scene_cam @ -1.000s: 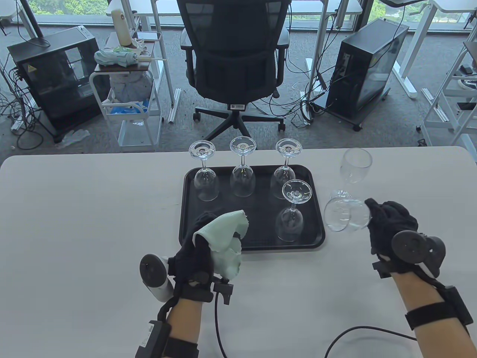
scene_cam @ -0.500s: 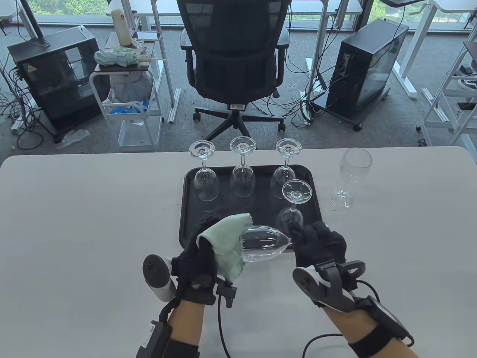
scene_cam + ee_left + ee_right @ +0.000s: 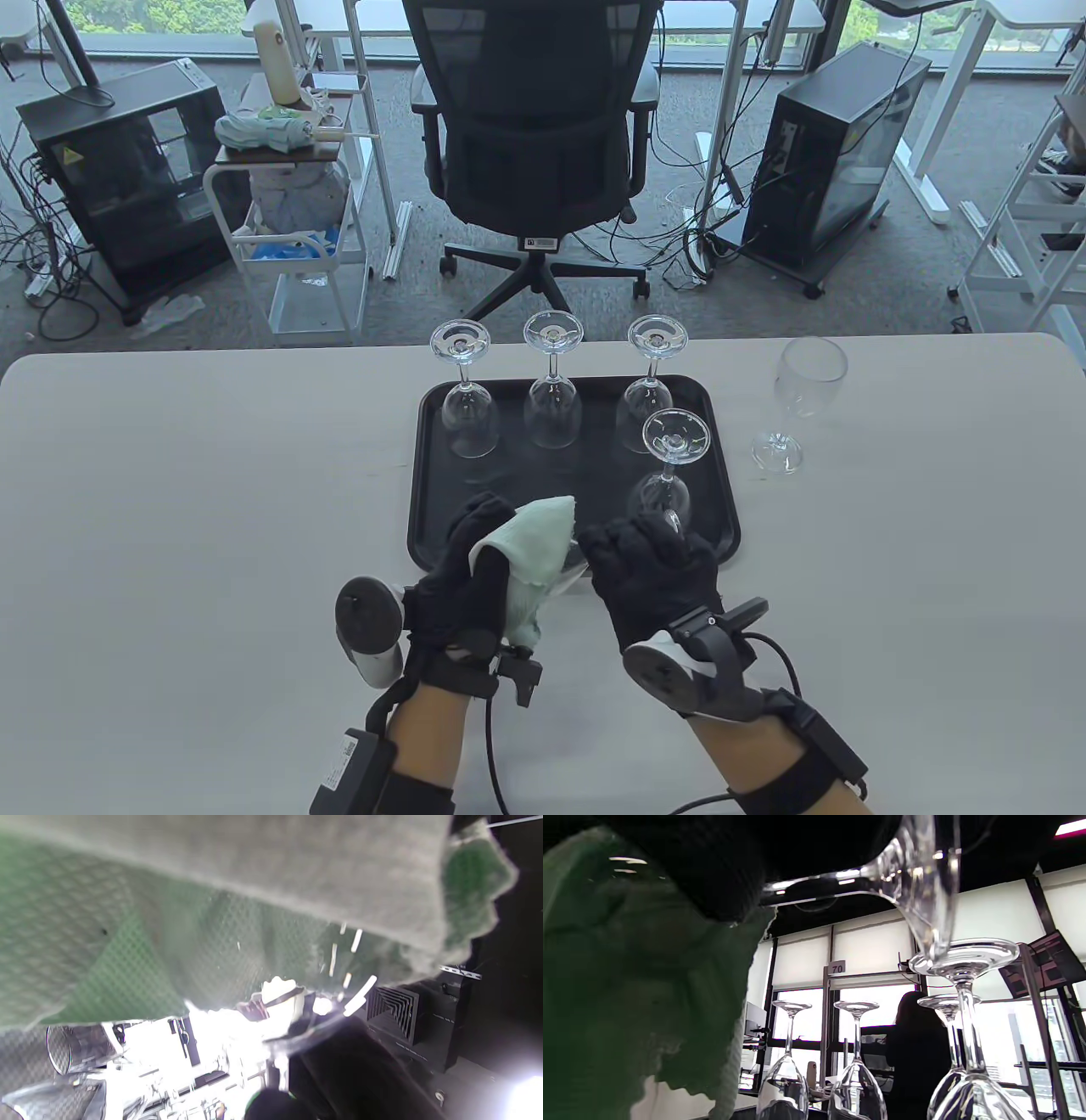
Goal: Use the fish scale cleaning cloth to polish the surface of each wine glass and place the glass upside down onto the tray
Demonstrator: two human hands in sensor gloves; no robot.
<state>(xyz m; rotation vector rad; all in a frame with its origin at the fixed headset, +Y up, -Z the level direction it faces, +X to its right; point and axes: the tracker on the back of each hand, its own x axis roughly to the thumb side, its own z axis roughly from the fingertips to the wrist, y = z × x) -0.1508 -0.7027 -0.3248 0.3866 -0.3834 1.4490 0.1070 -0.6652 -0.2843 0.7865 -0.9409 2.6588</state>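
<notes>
Pale green cloth [image 3: 539, 552] fills my left hand [image 3: 462, 577], wrapped over the clear wine glass [image 3: 908, 878] my right hand [image 3: 657, 577] grips. Beyond, four upturned glasses [image 3: 662, 501] stand on the black tray [image 3: 428, 509]; one upright glass [image 3: 802, 390] waits on the bench [image 3: 170, 509].

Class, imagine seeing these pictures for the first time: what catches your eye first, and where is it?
Two gloved hands meet at the table's near edge: the left hand wraps a pale green cloth around a wine glass held by the right hand. Behind, four glasses stand upside down on a black tray.
</notes>
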